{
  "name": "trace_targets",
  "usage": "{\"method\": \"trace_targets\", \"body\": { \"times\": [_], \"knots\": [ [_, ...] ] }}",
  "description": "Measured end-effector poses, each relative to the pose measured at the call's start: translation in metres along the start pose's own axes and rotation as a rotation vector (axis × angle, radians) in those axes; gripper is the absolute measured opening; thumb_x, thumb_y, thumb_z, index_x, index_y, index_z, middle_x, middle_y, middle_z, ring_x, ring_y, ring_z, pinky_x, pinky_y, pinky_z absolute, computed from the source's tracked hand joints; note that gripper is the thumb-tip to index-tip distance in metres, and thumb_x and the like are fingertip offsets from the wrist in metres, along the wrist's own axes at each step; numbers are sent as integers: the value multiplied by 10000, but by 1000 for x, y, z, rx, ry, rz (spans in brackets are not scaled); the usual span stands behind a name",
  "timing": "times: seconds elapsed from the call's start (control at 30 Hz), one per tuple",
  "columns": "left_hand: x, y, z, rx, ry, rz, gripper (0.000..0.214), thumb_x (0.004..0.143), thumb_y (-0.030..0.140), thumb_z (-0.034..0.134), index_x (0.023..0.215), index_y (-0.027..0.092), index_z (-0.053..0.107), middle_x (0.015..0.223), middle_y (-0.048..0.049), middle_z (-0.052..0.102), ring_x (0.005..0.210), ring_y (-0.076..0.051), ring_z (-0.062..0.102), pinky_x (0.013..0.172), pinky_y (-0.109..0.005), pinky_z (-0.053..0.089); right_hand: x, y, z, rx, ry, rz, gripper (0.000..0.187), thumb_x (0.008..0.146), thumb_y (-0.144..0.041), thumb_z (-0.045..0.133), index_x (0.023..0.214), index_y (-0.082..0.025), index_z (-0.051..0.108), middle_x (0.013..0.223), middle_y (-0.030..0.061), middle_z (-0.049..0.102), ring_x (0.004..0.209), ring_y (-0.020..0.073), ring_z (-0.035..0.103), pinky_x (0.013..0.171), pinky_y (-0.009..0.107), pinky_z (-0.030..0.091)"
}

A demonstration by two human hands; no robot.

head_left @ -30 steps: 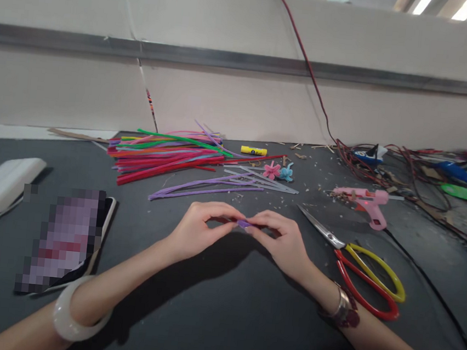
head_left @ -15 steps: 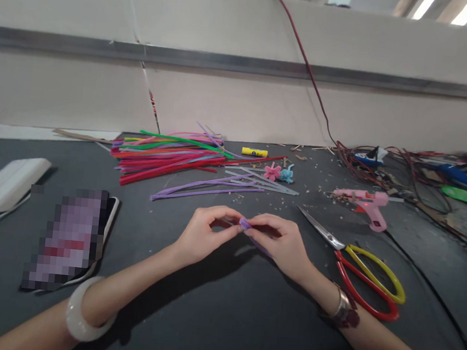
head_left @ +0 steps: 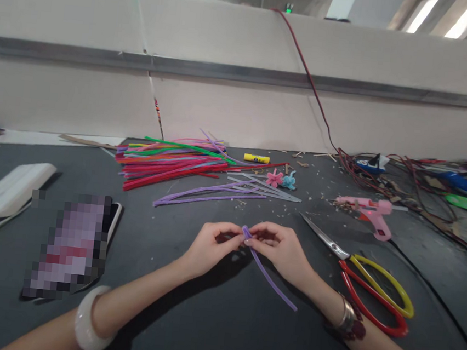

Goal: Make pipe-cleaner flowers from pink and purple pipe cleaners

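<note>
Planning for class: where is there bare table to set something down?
Between left forearm and right forearm, this side of the purple stem; a smaller patch between phone and left hand. Crowded: the back, with coloured stems; far right, cables.

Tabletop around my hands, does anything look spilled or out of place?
Yes, mildly: pale scraps lie scattered around the front of the pink glue gun, like uncleared debris, and the cables beyond it look tangled. The purple stem being held shows no obvious damage.
</note>
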State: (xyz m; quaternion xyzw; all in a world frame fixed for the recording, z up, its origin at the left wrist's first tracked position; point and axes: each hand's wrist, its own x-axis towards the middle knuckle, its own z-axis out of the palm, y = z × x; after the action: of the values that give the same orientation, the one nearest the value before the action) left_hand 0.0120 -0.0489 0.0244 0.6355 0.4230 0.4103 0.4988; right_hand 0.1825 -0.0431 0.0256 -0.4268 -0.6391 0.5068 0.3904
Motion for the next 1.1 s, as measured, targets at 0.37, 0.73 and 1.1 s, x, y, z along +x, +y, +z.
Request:
{"method": "trace_targets", "body": {
  "times": [0.37,0.73,1.1],
  "knots": [
    [0,-12,-2,-164,-73,-62,137,783,263,553,752,130,565,642,4,570,581,-103,532,578,-223,433,5,0,0,183,-116,108,236,667,-245,684,886,-167,643,725,2,642,668,111,599,637,229,481],
    [1,-11,1,-261,-95,-117,116,781,243,552,798,131,531,646,-5,587,571,-112,569,583,-248,461,6,8,-2,259,-134,156,293,638,-258,711,909,-157,664,766,31,668,684,122,603,646,245,474],
    [-1,-8,0,-222,-127,-51,133,815,259,513,827,131,548,651,-4,555,595,-115,540,598,-251,442,5,7,-3,280,-130,130,269,614,-252,722,864,-163,682,833,45,698,761,158,641,773,320,488]
  ]
}}
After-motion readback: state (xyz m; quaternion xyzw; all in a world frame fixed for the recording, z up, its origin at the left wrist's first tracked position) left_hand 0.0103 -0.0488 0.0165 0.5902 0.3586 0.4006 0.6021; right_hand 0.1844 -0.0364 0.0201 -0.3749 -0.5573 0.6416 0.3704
